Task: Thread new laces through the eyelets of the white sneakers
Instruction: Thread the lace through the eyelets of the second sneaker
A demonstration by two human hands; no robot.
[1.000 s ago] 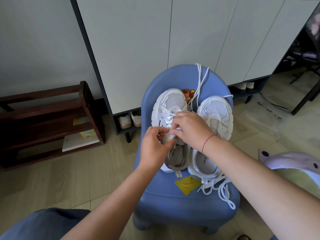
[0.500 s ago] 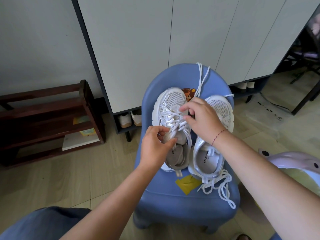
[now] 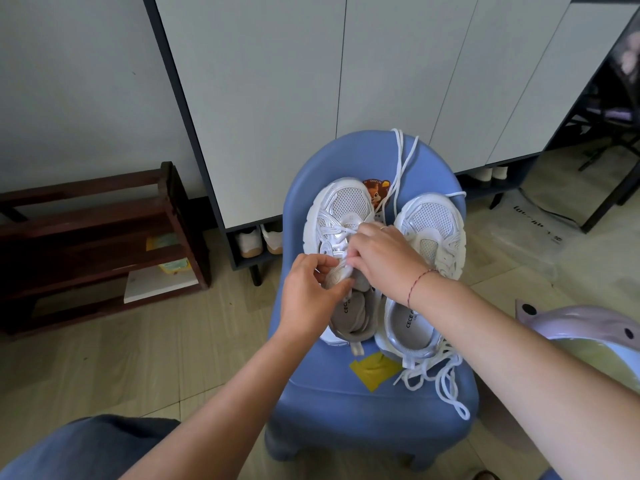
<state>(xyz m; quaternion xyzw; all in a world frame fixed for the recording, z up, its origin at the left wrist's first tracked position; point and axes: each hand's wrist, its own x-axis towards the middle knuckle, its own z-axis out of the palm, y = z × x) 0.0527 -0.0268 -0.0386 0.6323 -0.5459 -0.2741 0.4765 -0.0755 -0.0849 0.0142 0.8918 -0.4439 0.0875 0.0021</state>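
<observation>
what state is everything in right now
left sneaker: on chair, partly laced
right sneaker: on chair, no lace visible in it
left hand: grips left sneaker's tongue
right hand: pinches lace at the eyelets
loose laces: tangled behind right sneaker's heel
draped lace: hangs over chair back
cabinet: doors shut

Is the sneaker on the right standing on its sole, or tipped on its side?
Upright: the right sneaker sits sole-down on the blue chair, its opening facing up with the insole visible.
</observation>
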